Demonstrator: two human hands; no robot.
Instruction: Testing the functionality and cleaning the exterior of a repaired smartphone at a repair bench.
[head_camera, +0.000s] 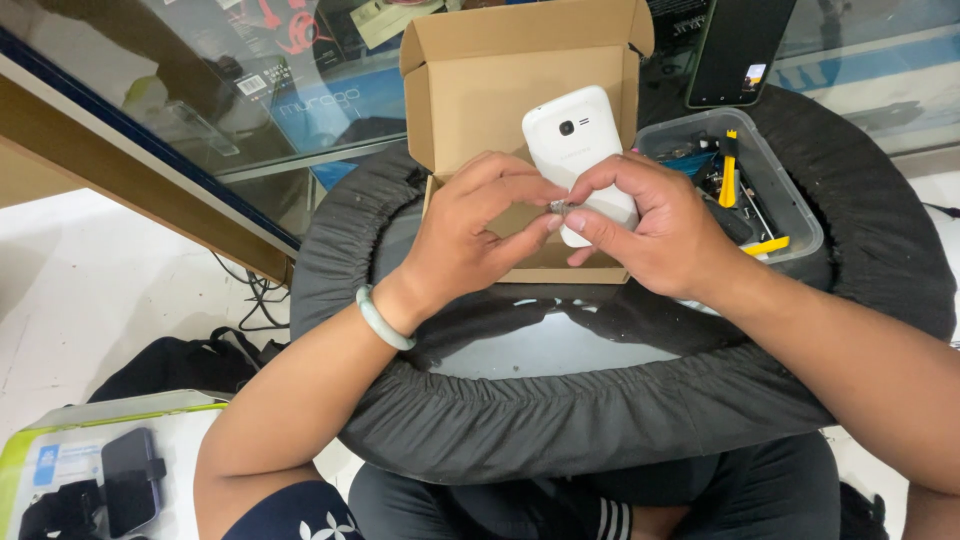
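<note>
I see both hands, left (480, 225) and right (650, 225), pinching a white plastic phone (572, 135) over the open brown cardboard box (500, 90); clear plastic tray (800, 215) at 3 o'clock.

Bright, even light, sharp focus; reflections glaze the glass counter (150, 90).

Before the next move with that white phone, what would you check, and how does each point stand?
1. Right hand grips the phone: ok.
2. Left hand fingertips pinch the small metal part at the phone's edge: ok.
3. Phone held over the open box: ok.
4. Tool tray beside the right hand: ok.
5. What the part is: cannot tell.
</note>
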